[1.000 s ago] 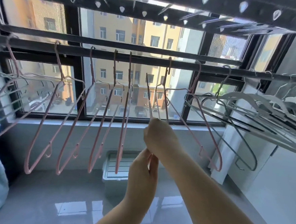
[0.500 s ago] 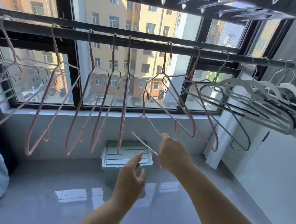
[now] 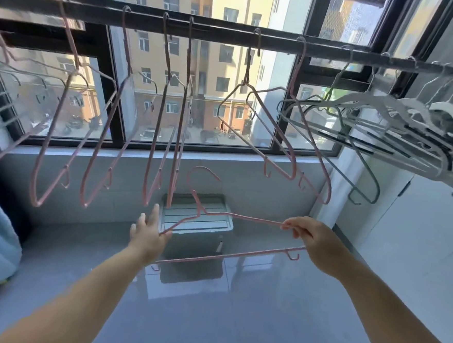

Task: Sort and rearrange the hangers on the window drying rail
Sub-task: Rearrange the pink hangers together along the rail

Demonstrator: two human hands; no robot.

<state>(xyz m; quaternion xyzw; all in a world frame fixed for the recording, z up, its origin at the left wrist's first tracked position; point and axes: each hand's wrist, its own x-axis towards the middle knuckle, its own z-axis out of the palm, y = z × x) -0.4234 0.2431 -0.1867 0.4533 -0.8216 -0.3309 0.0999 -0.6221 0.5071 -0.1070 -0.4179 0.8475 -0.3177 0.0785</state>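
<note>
Right hand: thumb and fingers pinched on right shoulder end of pink hanger. Left hand: fingers straight, pointing up, thumb side touching hanger's left shoulder end.
Held hanger: thin pink wire, hook uppermost, small notch hooks on lower bar; off rail, roughly level, spanning both hands.
Rail: black, across window, well above.
Grey-white hanger bunch: far right, tilted.
Hung pink hangers: left and centre.
Lidded storage box: on floor behind held hanger.

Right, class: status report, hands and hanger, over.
Right hand pinches pink hanger at one end. Left hand open, touching other end. Hanger off rail. Nothing blocking.
</note>
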